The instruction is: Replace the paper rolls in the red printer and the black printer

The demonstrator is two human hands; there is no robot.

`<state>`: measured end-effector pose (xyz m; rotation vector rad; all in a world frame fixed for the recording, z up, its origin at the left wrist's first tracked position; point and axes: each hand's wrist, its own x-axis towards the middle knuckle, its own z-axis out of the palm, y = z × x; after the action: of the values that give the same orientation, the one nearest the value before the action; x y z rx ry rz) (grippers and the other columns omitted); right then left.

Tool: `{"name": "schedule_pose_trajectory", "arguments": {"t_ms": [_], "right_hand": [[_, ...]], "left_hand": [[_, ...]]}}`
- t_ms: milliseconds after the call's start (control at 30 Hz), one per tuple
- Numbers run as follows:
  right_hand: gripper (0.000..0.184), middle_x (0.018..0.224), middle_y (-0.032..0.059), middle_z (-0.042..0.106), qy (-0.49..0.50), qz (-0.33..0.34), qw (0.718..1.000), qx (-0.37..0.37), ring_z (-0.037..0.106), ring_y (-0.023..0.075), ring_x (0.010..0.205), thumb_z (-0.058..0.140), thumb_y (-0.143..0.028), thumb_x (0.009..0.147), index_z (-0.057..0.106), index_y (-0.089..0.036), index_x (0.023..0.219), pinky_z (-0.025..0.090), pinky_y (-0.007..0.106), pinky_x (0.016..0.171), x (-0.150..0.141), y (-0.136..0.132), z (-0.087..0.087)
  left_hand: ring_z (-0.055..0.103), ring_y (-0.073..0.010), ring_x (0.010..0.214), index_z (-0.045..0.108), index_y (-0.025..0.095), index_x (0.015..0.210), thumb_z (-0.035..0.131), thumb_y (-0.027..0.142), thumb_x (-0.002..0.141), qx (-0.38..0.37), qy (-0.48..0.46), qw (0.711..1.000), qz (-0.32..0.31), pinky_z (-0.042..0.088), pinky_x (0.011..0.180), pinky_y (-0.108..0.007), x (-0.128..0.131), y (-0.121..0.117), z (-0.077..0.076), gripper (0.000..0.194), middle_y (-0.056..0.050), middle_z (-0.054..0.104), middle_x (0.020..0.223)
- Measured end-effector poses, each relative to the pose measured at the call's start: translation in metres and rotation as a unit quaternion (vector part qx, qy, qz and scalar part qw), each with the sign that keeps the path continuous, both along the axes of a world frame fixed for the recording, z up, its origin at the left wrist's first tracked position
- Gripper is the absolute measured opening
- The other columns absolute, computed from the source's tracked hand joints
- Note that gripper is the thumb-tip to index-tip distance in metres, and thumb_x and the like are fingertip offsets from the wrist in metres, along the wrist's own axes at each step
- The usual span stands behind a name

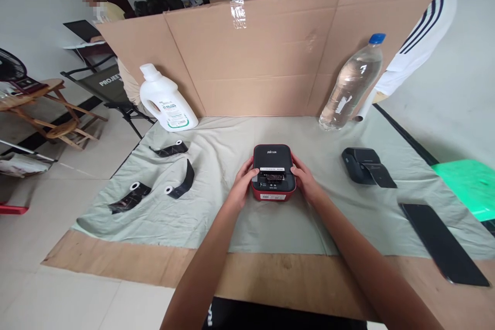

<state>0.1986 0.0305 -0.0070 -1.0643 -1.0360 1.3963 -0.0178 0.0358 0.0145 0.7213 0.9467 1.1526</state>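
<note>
A small label printer, black on top with a red base, sits on the pale green cloth in front of me. My left hand grips its left side, thumb on the top edge. On the opposite side, my right hand holds it the same way. Both hands are closed on the casing. Dark material shows in the slot across the printer's top. To the left lie three partly unrolled black rolls: one at the back, one nearer the middle and one at the front.
A white jug and a clear bottle with a blue cap lean near the cardboard panel. At right are a black handheld device and a phone-like black slab. People are behind the panel's left and right ends.
</note>
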Motion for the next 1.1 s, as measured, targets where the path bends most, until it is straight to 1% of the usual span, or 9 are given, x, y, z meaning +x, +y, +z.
{"name": "schedule_pose_trajectory", "arguments": {"t_ms": [267,467,633,700,800,867,967,1033,1100], "right_hand": [[0.071,0.156,-0.0013,0.051,-0.015,0.004,1.000,-0.006,0.067,0.0304,0.117,0.068,-0.049,0.086,0.048,-0.040,0.154,0.058,0.047,0.096,0.002,0.001,0.004],[0.056,0.157,0.0000,0.050,-0.139,-0.067,0.980,0.129,0.039,0.0266,0.149,0.056,-0.059,0.096,0.058,-0.034,0.146,0.026,0.045,0.127,0.000,0.004,0.008],[0.061,0.158,0.0025,0.049,-0.210,-0.088,0.960,0.164,0.038,0.0254,0.150,0.050,-0.070,0.095,0.059,-0.035,0.145,0.024,0.046,0.128,-0.001,0.018,0.021],[0.062,0.154,0.0044,0.053,-0.202,-0.082,0.963,0.159,0.043,0.0263,0.146,0.052,-0.070,0.094,0.060,-0.034,0.143,0.028,0.047,0.125,-0.003,0.026,0.027],[0.060,0.146,0.0059,0.060,-0.172,-0.080,0.973,0.133,0.052,0.0270,0.137,0.053,-0.069,0.094,0.062,-0.032,0.140,0.036,0.048,0.120,-0.005,0.039,0.035],[0.058,0.140,0.0063,0.064,-0.156,-0.074,0.977,0.122,0.057,0.0268,0.129,0.053,-0.068,0.094,0.064,-0.030,0.137,0.040,0.048,0.117,-0.004,0.044,0.039],[0.055,0.136,0.0059,0.066,-0.142,-0.059,0.980,0.123,0.060,0.0264,0.124,0.054,-0.067,0.093,0.066,-0.029,0.132,0.044,0.047,0.113,-0.002,0.046,0.043],[0.052,0.134,0.0052,0.067,-0.138,-0.053,0.981,0.127,0.060,0.0262,0.122,0.055,-0.067,0.093,0.067,-0.030,0.127,0.046,0.045,0.110,0.000,0.045,0.044],[0.049,0.127,0.0052,0.069,-0.139,-0.051,0.981,0.128,0.061,0.0259,0.118,0.055,-0.066,0.093,0.069,-0.029,0.122,0.047,0.045,0.107,0.001,0.043,0.045]], "left_hand": [[0.053,-0.0313,0.141,0.067,0.025,0.136,0.077,0.030,0.078,0.018,0.022,1.000,-0.001,0.039,0.121,-0.043,-0.001,0.000,0.003,0.059,-0.005,0.064,0.144],[0.051,-0.0287,0.142,0.073,0.023,0.126,0.073,0.039,0.084,0.110,0.126,0.985,0.040,0.039,0.121,-0.041,0.001,0.008,0.008,0.045,-0.006,0.066,0.141],[0.057,-0.0273,0.134,0.075,0.021,0.119,0.064,0.046,0.092,0.176,0.221,0.958,0.045,0.041,0.118,-0.041,0.000,0.018,0.018,0.038,-0.008,0.069,0.134],[0.060,-0.0261,0.128,0.076,0.021,0.112,0.062,0.044,0.094,0.217,0.289,0.930,0.061,0.042,0.115,-0.040,-0.002,0.018,0.022,0.033,-0.008,0.070,0.128],[0.064,-0.0251,0.115,0.075,0.021,0.098,0.065,0.040,0.094,0.288,0.438,0.848,0.074,0.045,0.107,-0.041,-0.006,0.013,0.032,0.022,-0.007,0.072,0.113],[0.063,-0.0254,0.111,0.075,0.023,0.098,0.070,0.041,0.090,0.344,0.515,0.785,0.017,0.043,0.106,-0.043,-0.007,0.008,0.042,0.020,-0.006,0.073,0.109],[0.062,-0.0271,0.116,0.073,0.027,0.116,0.080,0.046,0.083,0.420,0.569,0.697,-0.120,0.037,0.110,-0.047,-0.008,0.003,0.059,0.039,-0.005,0.073,0.119],[0.063,-0.0267,0.116,0.073,0.029,0.119,0.080,0.048,0.083,0.447,0.581,0.657,-0.177,0.034,0.113,-0.048,-0.008,0.000,0.067,0.042,-0.004,0.075,0.120],[0.065,-0.0245,0.112,0.075,0.028,0.116,0.074,0.046,0.090,0.463,0.587,0.636,-0.194,0.033,0.113,-0.047,-0.008,-0.005,0.070,0.031,-0.003,0.077,0.116]]}}
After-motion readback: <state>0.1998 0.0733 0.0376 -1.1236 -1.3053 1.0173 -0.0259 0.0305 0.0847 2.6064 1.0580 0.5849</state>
